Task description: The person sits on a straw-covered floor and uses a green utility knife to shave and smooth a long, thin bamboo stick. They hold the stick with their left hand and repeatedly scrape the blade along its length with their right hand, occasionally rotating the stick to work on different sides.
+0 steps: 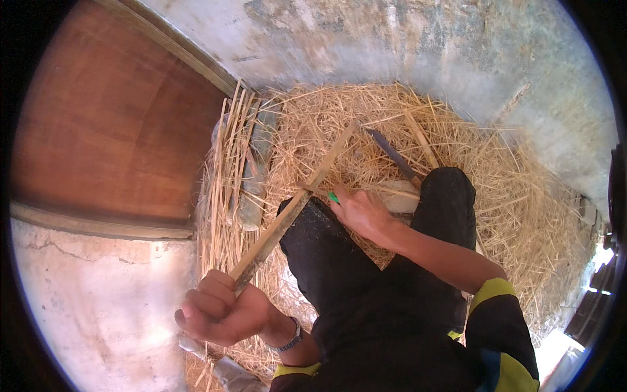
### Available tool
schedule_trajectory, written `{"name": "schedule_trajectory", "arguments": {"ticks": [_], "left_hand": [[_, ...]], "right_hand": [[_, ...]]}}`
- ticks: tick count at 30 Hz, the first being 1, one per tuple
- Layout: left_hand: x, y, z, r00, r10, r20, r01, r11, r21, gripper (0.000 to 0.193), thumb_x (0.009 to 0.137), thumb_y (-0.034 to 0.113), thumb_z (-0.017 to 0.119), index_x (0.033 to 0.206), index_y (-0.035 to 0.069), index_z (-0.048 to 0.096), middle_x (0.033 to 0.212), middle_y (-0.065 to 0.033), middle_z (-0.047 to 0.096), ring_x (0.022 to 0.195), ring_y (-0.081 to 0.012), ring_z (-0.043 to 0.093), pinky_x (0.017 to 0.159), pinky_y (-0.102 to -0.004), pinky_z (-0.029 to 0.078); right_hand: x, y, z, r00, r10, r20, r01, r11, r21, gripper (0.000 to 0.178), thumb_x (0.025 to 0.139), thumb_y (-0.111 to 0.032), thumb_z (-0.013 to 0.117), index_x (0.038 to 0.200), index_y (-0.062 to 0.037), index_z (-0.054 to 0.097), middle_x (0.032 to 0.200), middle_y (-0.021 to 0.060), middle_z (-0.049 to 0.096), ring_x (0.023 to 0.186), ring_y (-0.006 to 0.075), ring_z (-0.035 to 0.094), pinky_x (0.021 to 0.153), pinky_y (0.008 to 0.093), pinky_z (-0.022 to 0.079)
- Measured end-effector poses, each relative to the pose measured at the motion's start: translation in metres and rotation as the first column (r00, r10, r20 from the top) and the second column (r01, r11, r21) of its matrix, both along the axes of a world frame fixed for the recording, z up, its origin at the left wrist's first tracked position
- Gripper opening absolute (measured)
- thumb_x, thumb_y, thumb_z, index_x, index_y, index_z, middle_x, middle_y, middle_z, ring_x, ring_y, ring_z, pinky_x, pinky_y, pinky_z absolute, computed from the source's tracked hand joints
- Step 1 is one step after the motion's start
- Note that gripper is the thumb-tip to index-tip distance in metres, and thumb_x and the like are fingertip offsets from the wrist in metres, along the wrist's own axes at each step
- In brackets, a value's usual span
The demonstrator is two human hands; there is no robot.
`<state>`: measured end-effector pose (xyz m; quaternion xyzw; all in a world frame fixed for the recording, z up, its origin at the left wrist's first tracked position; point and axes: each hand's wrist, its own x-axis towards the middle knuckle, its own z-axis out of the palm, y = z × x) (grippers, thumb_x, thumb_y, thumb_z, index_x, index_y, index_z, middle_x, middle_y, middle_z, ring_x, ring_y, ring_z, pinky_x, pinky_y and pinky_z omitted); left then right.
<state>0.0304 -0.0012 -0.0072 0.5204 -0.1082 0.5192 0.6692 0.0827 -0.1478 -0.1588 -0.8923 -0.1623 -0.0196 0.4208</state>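
My left hand (225, 310), with a watch on its wrist, is closed around the lower end of a long, flat bamboo strip (281, 231). The strip slants up and to the right, past my left knee. My right hand (362, 212) grips a small knife (334, 197) with a green handle, mostly hidden by the fingers. Its thin blade reaches left and meets the strip near the middle. Beyond my right hand lies a large dark-bladed knife (393, 154), its brown handle close to my right knee.
Straw-like shavings (353, 104) cover the floor around my legs. Several thin split strips (225, 176) lie in a bundle at the left, by a brown wooden door (111, 124). A round stick (421, 138) rests near my right knee. A stained wall (418, 46) closes the far side.
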Motion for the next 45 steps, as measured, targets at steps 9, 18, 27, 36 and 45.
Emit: {"name": "schedule_trajectory", "arguments": {"ticks": [9, 18, 27, 36, 45], "left_hand": [[0.006, 0.022, 0.002, 1.000, 0.012, 0.005, -0.011, 0.995, -0.096, 0.032, 0.091, 0.016, 0.046, 0.065, 0.015, 0.026, 0.047, 0.0047, 0.017, 0.038, -0.0059, 0.016, 0.039, -0.0244, 0.015], [-0.003, 0.029, -0.008, 0.974, -0.223, 0.042, 0.214, 0.965, 0.152, 0.032, 0.088, 0.011, 0.046, 0.064, 0.016, 0.024, 0.047, 0.0042, 0.017, 0.041, -0.0070, 0.013, 0.045, -0.0265, 0.017], [0.001, 0.036, -0.008, 0.948, -0.316, 0.029, 0.300, 0.924, 0.238, 0.033, 0.087, 0.011, 0.046, 0.064, 0.017, 0.024, 0.048, 0.0046, 0.016, 0.041, -0.0071, 0.014, 0.045, -0.0271, 0.017], [0.005, 0.026, -0.005, 0.981, -0.175, 0.087, 0.170, 0.983, 0.063, 0.033, 0.089, 0.010, 0.042, 0.062, 0.015, 0.023, 0.045, 0.0040, 0.018, 0.037, -0.0065, 0.018, 0.038, -0.0245, 0.017], [0.008, 0.029, -0.001, 0.998, 0.056, -0.032, -0.061, 0.983, -0.175, 0.031, 0.089, 0.012, 0.045, 0.064, 0.015, 0.026, 0.050, 0.0046, 0.015, 0.041, -0.0058, 0.015, 0.043, -0.0249, 0.014]], "right_hand": [[0.023, -0.014, -0.001, 0.996, -0.042, 0.082, 0.056, 0.984, -0.169, 0.028, 0.094, -0.025, 0.053, 0.095, 0.0020, 0.057, 0.056, 0.0217, 0.058, 0.053, 0.0413, 0.060, 0.051, 0.0498, 0.050], [0.019, -0.014, -0.023, 0.997, -0.038, -0.070, 0.031, 0.995, -0.097, 0.029, 0.095, -0.024, 0.051, 0.094, 0.0041, 0.056, 0.063, 0.0249, 0.060, 0.061, 0.0415, 0.063, 0.056, 0.0510, 0.052], [0.024, -0.014, -0.007, 0.999, -0.002, -0.038, -0.005, 0.983, -0.185, 0.032, 0.095, -0.028, 0.051, 0.098, 0.0032, 0.057, 0.061, 0.0206, 0.061, 0.056, 0.0408, 0.062, 0.054, 0.0497, 0.052], [0.017, -0.004, -0.007, 0.997, -0.079, 0.003, 0.079, 0.990, -0.115, 0.025, 0.094, -0.022, 0.054, 0.091, 0.0028, 0.055, 0.060, 0.0249, 0.058, 0.059, 0.0443, 0.061, 0.054, 0.0524, 0.050], [0.020, 0.001, -0.002, 0.996, -0.061, -0.061, 0.047, 0.976, -0.211, 0.027, 0.094, -0.023, 0.051, 0.089, 0.0035, 0.057, 0.062, 0.0247, 0.060, 0.060, 0.0428, 0.063, 0.055, 0.0512, 0.052]]}}
